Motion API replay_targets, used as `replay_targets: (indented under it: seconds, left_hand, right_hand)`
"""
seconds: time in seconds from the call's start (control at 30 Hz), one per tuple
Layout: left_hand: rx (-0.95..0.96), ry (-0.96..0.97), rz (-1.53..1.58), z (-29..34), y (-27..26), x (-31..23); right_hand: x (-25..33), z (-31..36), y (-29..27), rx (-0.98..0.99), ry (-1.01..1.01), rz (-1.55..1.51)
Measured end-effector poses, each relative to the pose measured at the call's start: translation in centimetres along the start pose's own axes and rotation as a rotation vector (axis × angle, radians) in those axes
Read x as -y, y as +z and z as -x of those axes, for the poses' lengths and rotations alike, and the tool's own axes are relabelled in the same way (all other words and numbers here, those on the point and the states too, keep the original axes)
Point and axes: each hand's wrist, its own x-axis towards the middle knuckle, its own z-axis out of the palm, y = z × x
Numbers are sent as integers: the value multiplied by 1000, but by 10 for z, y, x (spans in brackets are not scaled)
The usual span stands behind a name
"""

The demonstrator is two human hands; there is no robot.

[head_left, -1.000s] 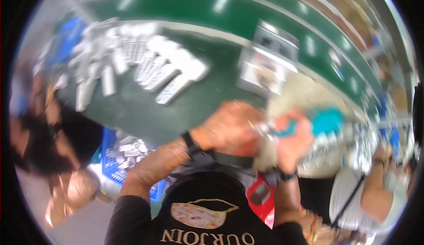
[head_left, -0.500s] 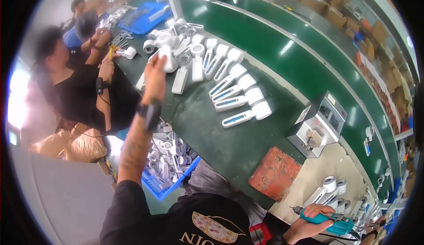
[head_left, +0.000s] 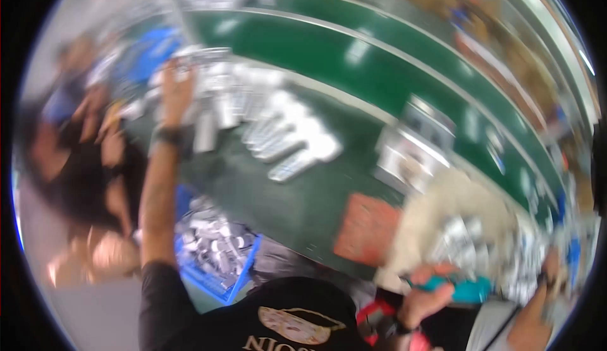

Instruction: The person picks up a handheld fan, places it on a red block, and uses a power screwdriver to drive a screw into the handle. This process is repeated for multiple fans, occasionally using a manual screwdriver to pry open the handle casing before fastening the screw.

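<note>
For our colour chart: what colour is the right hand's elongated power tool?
Teal power tool, best in head view.

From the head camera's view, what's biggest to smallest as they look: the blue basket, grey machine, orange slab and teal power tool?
Largest to smallest:
1. Blue basket and grey machine: too alike to rank.
2. Orange slab.
3. Teal power tool, partly covered by the right hand.

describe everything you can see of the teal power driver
The teal, plastic-looking handheld power driver lies roughly level in the person's right hand, its narrow dark tip pointing left and its thicker body extending right. The hand grips it toward the tip end. It sits at the picture's lower right, nearer the person than the clustered white parts. Blur hides finer details, and whether it is running cannot be told.
</note>
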Motion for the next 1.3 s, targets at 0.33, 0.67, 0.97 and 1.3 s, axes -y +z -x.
replay_targets:
  seconds: [0.33, 0.67, 0.97, 1.3]
  left_hand:
    - [539, 331, 1923, -144, -338, -411]
    - [789, 429, 1519, -123, -379, -558]
    - [582, 330, 1804, -128, -369, -445]
    - [689, 250, 1723, -88, -313, -397]
  right_hand:
    - [18, 9, -23, 169, 96, 111]
    - [33, 16, -57, 102, 120, 227]
    - [-2, -38, -46, 98, -12, 345]
    - [-19, -104, 65, 386, -51, -143]
